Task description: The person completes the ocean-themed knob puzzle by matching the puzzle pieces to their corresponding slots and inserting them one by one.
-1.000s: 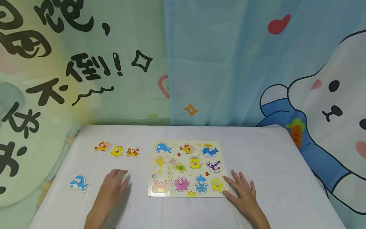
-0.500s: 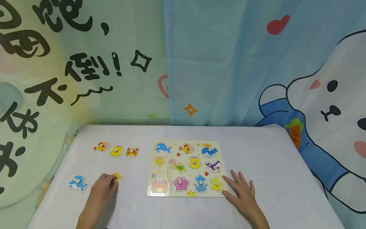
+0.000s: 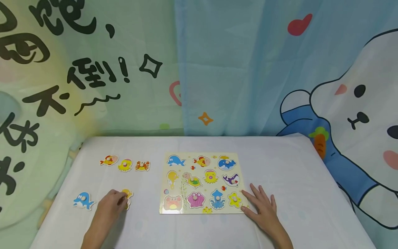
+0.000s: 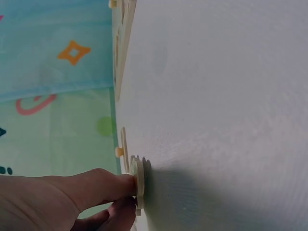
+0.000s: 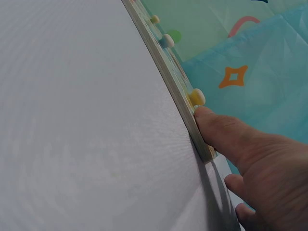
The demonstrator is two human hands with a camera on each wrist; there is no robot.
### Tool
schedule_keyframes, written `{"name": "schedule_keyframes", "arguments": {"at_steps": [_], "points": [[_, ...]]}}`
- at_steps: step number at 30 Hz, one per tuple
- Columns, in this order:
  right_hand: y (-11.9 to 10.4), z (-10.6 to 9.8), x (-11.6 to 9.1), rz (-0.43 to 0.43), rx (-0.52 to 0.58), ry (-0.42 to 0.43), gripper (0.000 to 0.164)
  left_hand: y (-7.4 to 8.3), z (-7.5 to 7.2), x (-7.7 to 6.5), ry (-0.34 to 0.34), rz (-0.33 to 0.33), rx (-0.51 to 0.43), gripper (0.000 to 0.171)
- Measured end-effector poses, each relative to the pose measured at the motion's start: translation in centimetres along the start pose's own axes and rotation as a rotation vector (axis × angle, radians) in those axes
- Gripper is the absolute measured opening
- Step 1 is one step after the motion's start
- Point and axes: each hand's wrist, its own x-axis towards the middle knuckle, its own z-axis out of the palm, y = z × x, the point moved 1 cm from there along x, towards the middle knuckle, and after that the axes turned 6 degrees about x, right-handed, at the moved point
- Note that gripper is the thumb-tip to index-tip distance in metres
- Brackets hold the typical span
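Note:
On the left of the table, my left hand [image 3: 109, 206] pinches a yellow puzzle piece [image 3: 128, 198] between thumb and fingers. The left wrist view shows that piece [image 4: 138, 185] edge-on, standing close to the white cloth. My right hand [image 3: 262, 211] rests with fingers spread at the right edge of the wooden puzzle board [image 3: 214, 209]. In the right wrist view its thumb [image 5: 216, 122] presses on the board's corner, beside a yellow knob [image 5: 197, 97]. The board bears pictures of sea animals, with knobbed pieces such as the yellow starfish [image 3: 234, 199] and the pink shell [image 3: 196, 200].
Left of the board, a fish piece [image 3: 109, 160], a yellow octopus piece [image 3: 125, 165] and a crab piece [image 3: 142, 166] lie in a row. A blue dolphin piece [image 3: 84, 200] lies nearer, left of my left hand. Behind the white-covered table [image 3: 304, 173] hangs a printed curtain [image 3: 224, 69].
My left hand has shifted left, and the yellow piece, out of sight a second ago, shows at its fingertips. The right hand stays on the board. The head view has turned slightly.

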Motion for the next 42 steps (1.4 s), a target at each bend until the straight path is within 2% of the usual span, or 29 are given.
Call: {"name": "schedule_keyframes", "arguments": {"at_steps": [4,12,20,27,29,36,42], "points": [[0.0,-0.1,0.0,-0.004,-0.005,0.004,0.056,0.3,-0.5,-0.2,0.0,0.003,-0.011,0.024],[-0.2,-0.1,0.1,0.017,0.0,-0.009,0.057,1.4,-1.2,-0.7,0.114,0.081,-0.003,0.02],[-0.1,0.0,0.1,0.012,0.007,-0.007,0.057,2.8,-0.9,-0.1,0.164,0.115,-0.053,0.017],[-0.1,-0.1,0.0,0.009,0.01,-0.006,0.057,4.1,-0.2,0.2,0.254,0.225,-0.066,0.012],[-0.2,-0.1,0.0,0.011,0.007,-0.006,0.057,4.6,0.1,0.4,0.254,0.234,-0.076,0.013],[-0.1,-0.1,0.0,0.017,0.009,-0.014,0.058,6.5,0.8,0.8,0.171,0.177,-0.133,0.017],[-0.1,-0.1,0.0,0.009,0.008,-0.009,0.058,7.6,1.0,1.1,0.16,0.203,-0.131,0.017]]}}
